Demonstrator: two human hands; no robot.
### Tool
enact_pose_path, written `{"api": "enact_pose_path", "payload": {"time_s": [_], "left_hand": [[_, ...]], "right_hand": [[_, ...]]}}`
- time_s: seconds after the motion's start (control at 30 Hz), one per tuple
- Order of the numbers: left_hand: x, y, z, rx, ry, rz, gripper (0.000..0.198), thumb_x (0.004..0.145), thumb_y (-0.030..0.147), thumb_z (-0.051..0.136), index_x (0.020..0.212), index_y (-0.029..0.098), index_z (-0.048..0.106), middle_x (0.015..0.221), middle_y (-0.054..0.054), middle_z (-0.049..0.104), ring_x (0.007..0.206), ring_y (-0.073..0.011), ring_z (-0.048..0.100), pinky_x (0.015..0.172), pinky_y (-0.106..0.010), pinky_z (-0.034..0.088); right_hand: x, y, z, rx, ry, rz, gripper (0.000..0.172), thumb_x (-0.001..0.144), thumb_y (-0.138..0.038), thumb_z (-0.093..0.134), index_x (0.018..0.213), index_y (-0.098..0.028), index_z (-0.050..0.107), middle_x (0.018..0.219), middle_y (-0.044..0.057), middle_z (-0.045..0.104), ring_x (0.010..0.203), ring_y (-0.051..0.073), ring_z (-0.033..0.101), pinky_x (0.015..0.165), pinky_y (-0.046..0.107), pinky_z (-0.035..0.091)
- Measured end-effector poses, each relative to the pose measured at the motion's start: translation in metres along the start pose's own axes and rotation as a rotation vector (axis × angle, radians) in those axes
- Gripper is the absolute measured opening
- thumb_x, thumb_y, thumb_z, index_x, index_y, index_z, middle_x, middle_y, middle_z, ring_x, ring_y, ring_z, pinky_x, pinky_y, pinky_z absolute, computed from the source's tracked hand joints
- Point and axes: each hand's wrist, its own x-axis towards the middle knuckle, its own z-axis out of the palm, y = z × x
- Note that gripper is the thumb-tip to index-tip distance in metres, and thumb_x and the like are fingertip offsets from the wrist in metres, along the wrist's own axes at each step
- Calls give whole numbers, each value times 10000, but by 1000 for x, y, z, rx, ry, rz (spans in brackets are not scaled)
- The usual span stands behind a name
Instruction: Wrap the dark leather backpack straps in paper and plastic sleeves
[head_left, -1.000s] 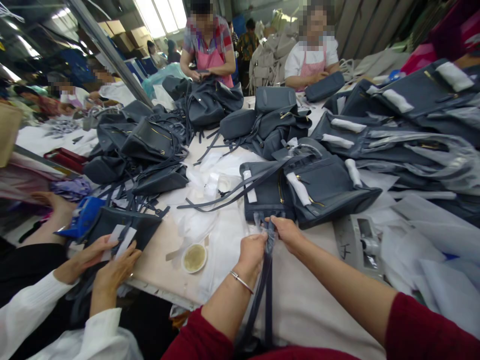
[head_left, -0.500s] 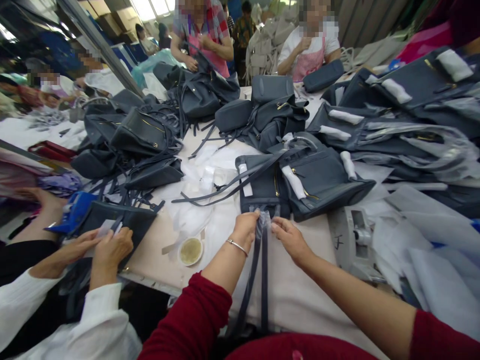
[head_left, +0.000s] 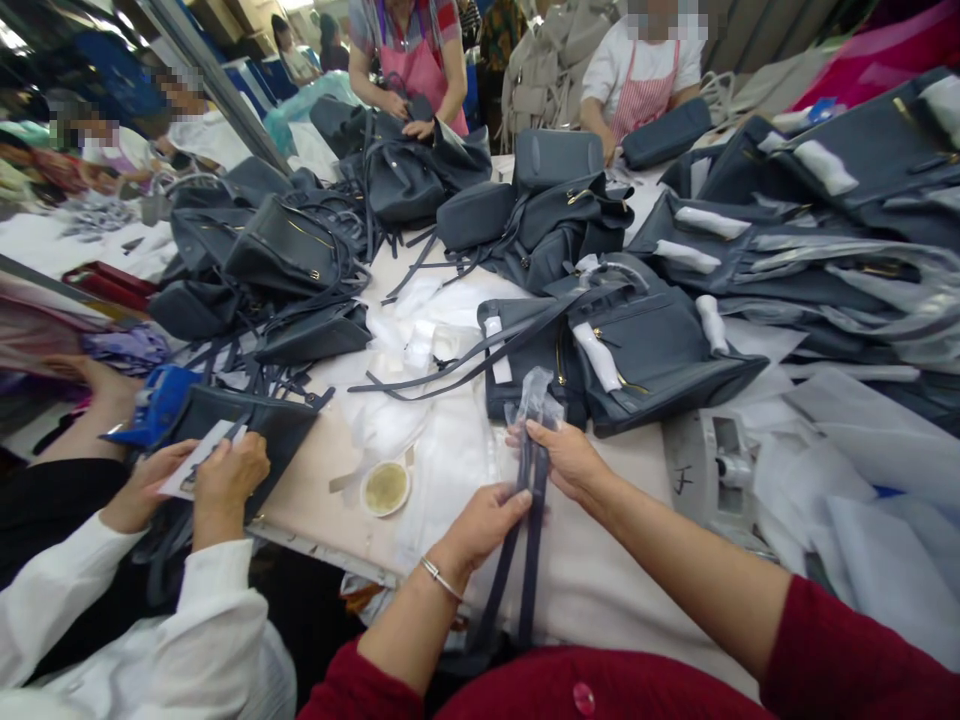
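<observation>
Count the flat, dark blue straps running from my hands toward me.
2: one flat, dark blue strap, slanting, on the left; another, straighter, on the right. Others could be hidden.

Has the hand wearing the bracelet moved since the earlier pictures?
Yes. Judged against the round dish on the table, the left hand has moved back along the dark straps, toward the wearer's body.

L hand (head_left: 487, 525) holds dk straps (head_left: 530, 585) low; R hand (head_left: 568, 455) pinches them higher, nr clear plastic wrap (head_left: 536, 388) at top end. Just beyond: dk bag (head_left: 660, 340) w/ white wrapping (head_left: 598, 358), on worktop (head_left: 315, 490). Round dish (head_left: 386, 488), yellowish contents, L of hands. Co-worker's white sleeves (head_left: 64, 580) far L, white card (head_left: 196, 462) held. Bag pile (head_left: 285, 250) behind.
</observation>
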Motion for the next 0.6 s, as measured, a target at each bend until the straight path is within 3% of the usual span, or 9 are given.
{"api": "enact_pose_path", "payload": {"time_s": [0.07, 0.13, 0.23, 0.4, 0.53, 0.6], "left_hand": [[-9, -13, 2, 22, -20, -56, 457, 780, 613, 643, 836, 178, 770, 855, -124, 774, 774, -274, 704, 746, -377, 550], [-7, -14, 3, 22, 7, -27, 437, 791, 580, 638, 796, 164, 773, 822, -127, 772, 765, -280, 706, 762, -382, 550], [7, 0, 5, 32, 58, 58, 377, 818, 485, 636, 777, 132, 759, 819, -110, 762, 813, -252, 697, 849, -357, 527], [25, 21, 9, 8, 167, 151, 290, 808, 390, 661, 797, 109, 730, 768, -82, 740, 712, -197, 662, 736, -309, 524], [30, 31, 7, -124, 212, 180, 324, 783, 401, 708, 913, 106, 738, 841, -80, 750, 755, -187, 672, 764, -297, 534], [32, 39, 5, -194, 227, 180, 319, 761, 395, 736, 901, 108, 732, 839, -79, 749, 747, -183, 674, 761, -298, 542]], "right_hand": [[2, -1, 6, -42, 17, -35, 261, 690, -311, 798, 876, -162, 691, 793, 56, 749, 691, 201, 708, 666, 338, 590], [1, 7, 11, -93, 19, -70, 279, 677, -341, 800, 862, -160, 698, 773, 59, 748, 672, 209, 704, 649, 343, 586], [-3, 20, 15, -148, 11, -98, 323, 641, -386, 821, 838, -154, 713, 741, 61, 747, 645, 220, 694, 642, 353, 573], [-5, 20, 7, -213, -10, -122, 351, 632, -395, 844, 865, -158, 733, 807, 59, 761, 716, 220, 699, 757, 359, 554], [-20, 21, -6, -195, -210, -118, 402, 766, -469, 754, 1085, -231, 698, 932, 44, 760, 840, 220, 699, 855, 380, 527], [-32, 32, -10, -204, -346, -37, 425, 769, -476, 758, 1110, -230, 697, 978, 59, 755, 910, 232, 693, 910, 397, 506]]}}
